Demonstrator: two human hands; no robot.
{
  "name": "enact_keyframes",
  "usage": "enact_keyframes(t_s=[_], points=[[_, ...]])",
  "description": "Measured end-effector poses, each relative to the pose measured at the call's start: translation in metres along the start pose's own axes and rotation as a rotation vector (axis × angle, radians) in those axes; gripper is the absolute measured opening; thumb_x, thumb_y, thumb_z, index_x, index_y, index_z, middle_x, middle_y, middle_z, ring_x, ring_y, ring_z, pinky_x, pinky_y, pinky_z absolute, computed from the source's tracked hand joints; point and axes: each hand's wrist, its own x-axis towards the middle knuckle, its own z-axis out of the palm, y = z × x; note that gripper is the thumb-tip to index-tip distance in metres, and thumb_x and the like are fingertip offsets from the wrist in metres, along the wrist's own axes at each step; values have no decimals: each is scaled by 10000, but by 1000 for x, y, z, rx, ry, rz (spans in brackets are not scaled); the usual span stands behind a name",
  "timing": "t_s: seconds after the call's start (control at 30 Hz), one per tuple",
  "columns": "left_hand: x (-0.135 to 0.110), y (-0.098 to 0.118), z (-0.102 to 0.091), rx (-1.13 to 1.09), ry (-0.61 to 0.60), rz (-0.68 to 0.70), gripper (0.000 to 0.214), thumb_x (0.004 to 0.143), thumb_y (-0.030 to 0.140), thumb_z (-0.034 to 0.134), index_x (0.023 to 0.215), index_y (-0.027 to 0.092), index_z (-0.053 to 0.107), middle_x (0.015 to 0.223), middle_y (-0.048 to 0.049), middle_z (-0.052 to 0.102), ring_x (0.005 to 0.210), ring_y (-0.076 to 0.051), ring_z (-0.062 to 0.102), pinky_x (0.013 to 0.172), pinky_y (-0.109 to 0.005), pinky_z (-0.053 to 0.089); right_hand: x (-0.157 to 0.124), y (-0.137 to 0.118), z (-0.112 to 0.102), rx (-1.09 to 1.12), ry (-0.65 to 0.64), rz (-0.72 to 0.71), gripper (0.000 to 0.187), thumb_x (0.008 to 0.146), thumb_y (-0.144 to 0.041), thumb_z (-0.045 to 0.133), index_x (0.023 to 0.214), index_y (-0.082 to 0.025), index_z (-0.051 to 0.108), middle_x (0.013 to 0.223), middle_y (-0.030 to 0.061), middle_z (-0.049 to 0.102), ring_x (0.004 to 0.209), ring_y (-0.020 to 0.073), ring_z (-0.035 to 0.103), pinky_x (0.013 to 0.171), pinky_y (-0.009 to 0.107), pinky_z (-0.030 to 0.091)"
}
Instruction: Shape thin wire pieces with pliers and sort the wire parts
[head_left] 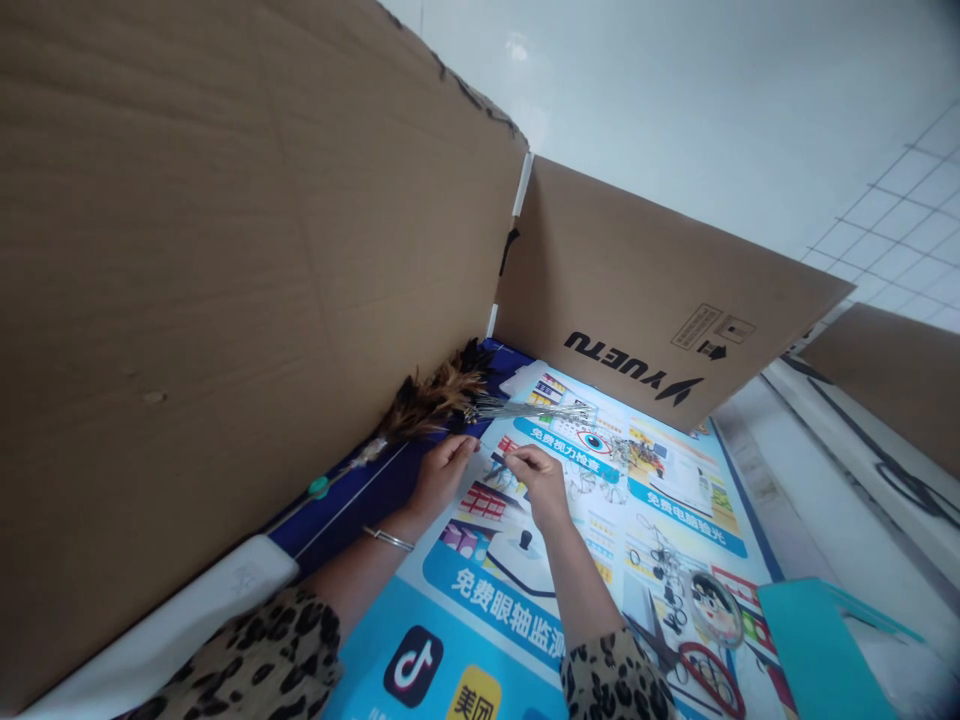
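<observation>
My left hand is closed, thumb against the fingers, over the printed poster sheet; what it pinches, if anything, is too small to make out. To its right, my right hand is also closed in a pinch, with a thin dark piece near its fingertips that I cannot name. Just beyond both hands lies a bundle of thin silvery wires. A bunch of brown and black feathers rests left of it, along the cardboard. Several small wire loops lie right of my right hand.
Tall cardboard panels stand at the left and back. Right of my right forearm are red-handled scissors, a round clear container and small black-and-metal pieces. A teal box stands at the lower right.
</observation>
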Motion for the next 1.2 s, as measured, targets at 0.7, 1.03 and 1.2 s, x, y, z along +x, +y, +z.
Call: enact_keyframes(t_s=[0.7,1.03,1.2], points=[[-2,9,-4,4,57,-47,406,825,475,400,859,150,641,778,-36,652,675,-157,540,623,-225,405,-4,-18,4,226,105,-43,171,708,-328,616,784,-179,653,760,24,582,558,96,435,530,240,370],[-2,10,-3,-19,58,-52,411,825,476,392,860,143,630,799,-39,656,659,-148,541,607,-226,412,-3,8,18,-70,-28,-5,177,704,-350,602,760,-205,686,708,10,637,669,159,552,638,272,426],[-1,10,-3,-10,58,-38,415,824,478,389,837,145,636,769,-35,650,672,-150,546,624,-227,415,-5,-3,19,-114,-61,-67,110,695,-302,621,738,-235,696,733,10,633,719,166,558,700,282,422]])
